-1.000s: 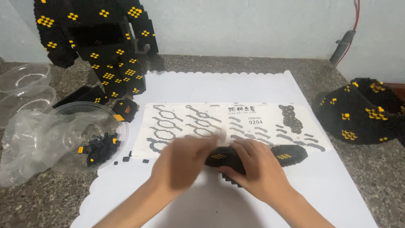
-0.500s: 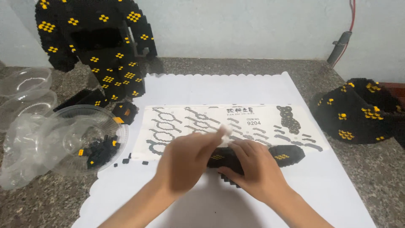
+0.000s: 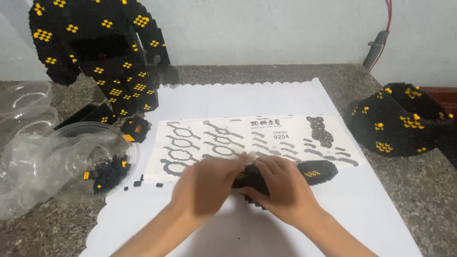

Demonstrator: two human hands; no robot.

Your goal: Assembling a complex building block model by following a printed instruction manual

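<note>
A long black block piece with yellow dots [image 3: 316, 171] lies across the white sheet [image 3: 247, 100], under both my hands. My right hand [image 3: 281, 190] wraps over its middle and grips it. My left hand [image 3: 204, 183] presses against its left end, fingers curled; that end is hidden. Behind the hands lies a printed instruction sheet [image 3: 214, 138] showing black ring and bar shapes.
A tall black-and-yellow block figure [image 3: 104, 52] stands at the back left. Another black block part [image 3: 400, 119] sits at the right on the grey stone counter. Clear plastic bowls [image 3: 81, 157] at the left hold several loose black and yellow blocks.
Both hands stay on the black piece. The left hand's fingers have shifted slightly at its left end; the piece has barely moved.
</note>
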